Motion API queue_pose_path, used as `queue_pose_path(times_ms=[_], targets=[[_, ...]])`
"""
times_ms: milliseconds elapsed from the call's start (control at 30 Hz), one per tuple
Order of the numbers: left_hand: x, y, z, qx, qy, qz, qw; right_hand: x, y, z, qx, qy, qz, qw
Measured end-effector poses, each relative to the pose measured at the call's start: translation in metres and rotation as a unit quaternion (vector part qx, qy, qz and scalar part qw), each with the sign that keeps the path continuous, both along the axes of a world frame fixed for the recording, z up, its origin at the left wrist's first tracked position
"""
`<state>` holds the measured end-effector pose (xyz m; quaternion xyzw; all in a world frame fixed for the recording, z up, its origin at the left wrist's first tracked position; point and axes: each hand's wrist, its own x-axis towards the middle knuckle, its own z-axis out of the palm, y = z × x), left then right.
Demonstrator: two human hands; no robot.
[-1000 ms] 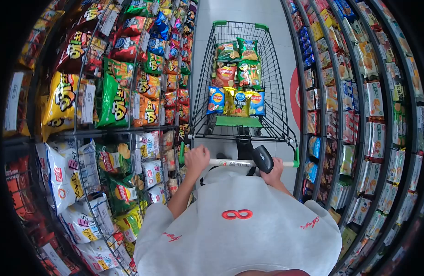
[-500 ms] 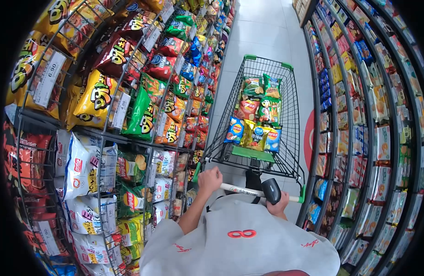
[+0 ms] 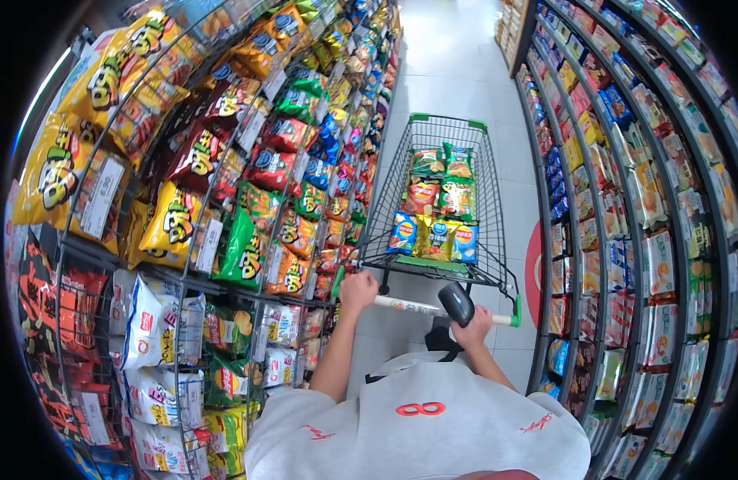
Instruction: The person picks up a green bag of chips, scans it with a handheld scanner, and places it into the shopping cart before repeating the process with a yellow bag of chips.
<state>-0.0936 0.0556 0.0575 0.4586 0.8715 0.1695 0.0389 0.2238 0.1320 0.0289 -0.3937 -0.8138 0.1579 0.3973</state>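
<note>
A wire shopping cart (image 3: 491,200) with green corners stands in front of me. My left hand (image 3: 358,290) is closed round the left end of its white handle (image 3: 397,304). Towards the right end, my right hand (image 3: 471,326) grips the same handle, just beside a dark rounded device (image 3: 455,304) that seems fixed to it; some of those fingers are hidden. In the cart lie several snack bags in rows, among them a red bag (image 3: 423,197), a gold bag (image 3: 435,238) and a blue bag (image 3: 403,234).
Close on my left, a wire rack holds yellow bags (image 3: 170,224), green bags (image 3: 242,245) and white bags (image 3: 154,320), with price tags (image 3: 102,198). Shelves of packaged food (image 3: 659,260) line the right side. Pale floor tiles (image 3: 445,64) run ahead between them.
The cart and both my hands on its handle have shifted slightly left in view, the hands also farther from my body. More of my right forearm shows. The rack appears shifted slightly.
</note>
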Motion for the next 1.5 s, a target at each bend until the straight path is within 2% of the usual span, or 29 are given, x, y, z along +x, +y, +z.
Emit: queue_pose_path(times_ms=[100,367,667,1000,1133,1267,1500], targets=[[-0.022,0.034,-0.005,0.012,0.032,0.001,0.999,-0.020,0.036,-0.001,0.009,0.017,-0.005,1.000],[-0.056,0.107,-0.015,0.043,0.007,-0.004,0.999,-0.050,0.124,0.008,-0.006,0.021,-0.015,1.000],[-0.015,0.163,0.011,-0.008,-0.015,0.066,0.998,-0.039,0.208,0.017,-0.074,-0.005,-0.016,0.997],[-0.029,0.215,0.015,-0.030,-0.020,0.089,0.995,-0.056,0.261,0.017,-0.050,0.001,-0.024,0.998],[-0.047,0.238,0.022,-0.027,-0.026,0.092,0.995,-0.072,0.283,-0.004,-0.028,0.018,-0.017,0.999],[-0.080,0.260,0.008,-0.015,-0.014,0.092,0.996,-0.094,0.296,0.003,0.005,0.029,-0.006,1.000],[-0.127,0.305,0.025,0.018,-0.014,0.064,0.998,-0.138,0.323,0.013,0.020,0.023,0.024,0.999]])
